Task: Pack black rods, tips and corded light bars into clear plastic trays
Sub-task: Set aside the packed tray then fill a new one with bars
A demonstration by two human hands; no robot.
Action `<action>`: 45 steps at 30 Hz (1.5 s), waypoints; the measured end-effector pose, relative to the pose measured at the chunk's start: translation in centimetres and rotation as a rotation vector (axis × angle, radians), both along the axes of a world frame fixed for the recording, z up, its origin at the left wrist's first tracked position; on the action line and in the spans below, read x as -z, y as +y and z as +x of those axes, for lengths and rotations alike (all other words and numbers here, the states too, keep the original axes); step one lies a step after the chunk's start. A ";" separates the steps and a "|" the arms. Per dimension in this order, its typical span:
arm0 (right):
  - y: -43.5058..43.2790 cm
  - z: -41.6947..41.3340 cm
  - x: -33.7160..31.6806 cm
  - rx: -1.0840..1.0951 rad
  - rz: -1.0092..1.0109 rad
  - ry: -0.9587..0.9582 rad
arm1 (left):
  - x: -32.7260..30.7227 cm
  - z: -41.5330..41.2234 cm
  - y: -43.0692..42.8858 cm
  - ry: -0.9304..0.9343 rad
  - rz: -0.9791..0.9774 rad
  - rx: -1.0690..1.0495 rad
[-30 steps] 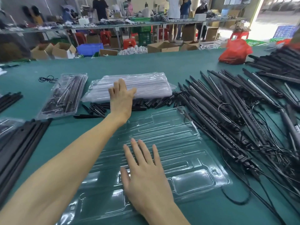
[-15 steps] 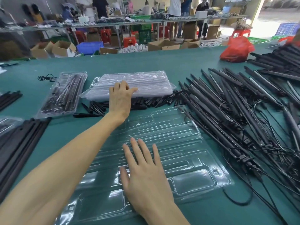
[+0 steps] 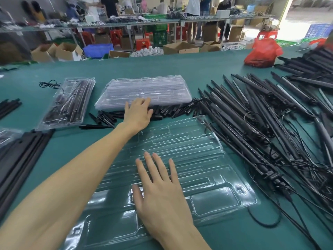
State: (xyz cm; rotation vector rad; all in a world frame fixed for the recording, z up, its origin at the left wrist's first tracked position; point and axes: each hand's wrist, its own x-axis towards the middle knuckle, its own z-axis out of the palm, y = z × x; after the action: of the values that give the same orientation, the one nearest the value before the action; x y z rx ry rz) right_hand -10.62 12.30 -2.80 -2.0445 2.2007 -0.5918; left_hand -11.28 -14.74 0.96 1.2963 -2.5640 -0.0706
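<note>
An empty clear plastic tray (image 3: 207, 152) lies in front of me on the green table. My right hand (image 3: 162, 192) lies flat on its near half, fingers straight and spread. My left hand (image 3: 137, 112) reaches over the tray's far edge and hovers on a row of short black tips (image 3: 173, 110). Its fingertips touch the front edge of a stack of clear trays (image 3: 144, 89). I see nothing gripped in it. A big heap of black corded light bars (image 3: 261, 120) fills the right side. Black rods (image 3: 16, 159) lie at the left edge.
A packed clear tray (image 3: 68, 101) sits at the left, with a coiled black cord (image 3: 49, 84) behind it. A red plastic bag (image 3: 261, 53) stands at the far right. Loose cords (image 3: 266, 219) trail near the tray's right corner. People work at a bench beyond the table.
My left hand has slid back off the top of the tray stack toward me and now sits over the black tips. My right hand has stayed flat on the tray.
</note>
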 end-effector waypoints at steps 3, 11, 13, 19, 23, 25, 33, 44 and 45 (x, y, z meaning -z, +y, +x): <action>0.0 0.0 0.0 0.010 -0.011 0.009 | 0.1 0.2 0.5 -0.016 0.018 0.006; 0.0 -0.1 0.1 0.021 0.008 0.036 | -1.8 1.9 3.7 0.081 0.030 0.108; 0.0 0.1 0.1 0.032 0.000 0.047 | -1.7 2.4 5.8 0.062 0.057 0.168; 0.0 0.2 -0.2 0.051 -0.010 0.074 | -0.6 4.2 11.9 0.111 0.177 0.253; 0.1 0.0 -0.3 0.040 -0.019 0.114 | -0.5 6.7 15.1 0.172 0.307 0.228; 0.1 0.0 -0.1 0.035 -0.011 0.120 | -0.6 8.6 16.3 0.219 0.347 0.205; -0.1 -0.1 0.2 0.044 0.034 0.140 | -0.4 17.7 19.9 0.207 0.176 0.108; 0.3 0.5 -0.1 0.022 0.073 0.135 | -2.3 28.2 15.9 -0.211 0.049 -0.574; 0.4 0.6 -0.2 0.020 0.073 0.136 | -2.0 28.3 15.8 -0.235 0.050 -0.566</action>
State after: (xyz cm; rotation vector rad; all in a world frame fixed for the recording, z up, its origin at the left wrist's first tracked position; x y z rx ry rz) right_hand -10.04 12.68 -2.64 -2.0853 2.2820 -0.3782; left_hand 17.05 1.10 2.98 2.1041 -2.2729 0.1361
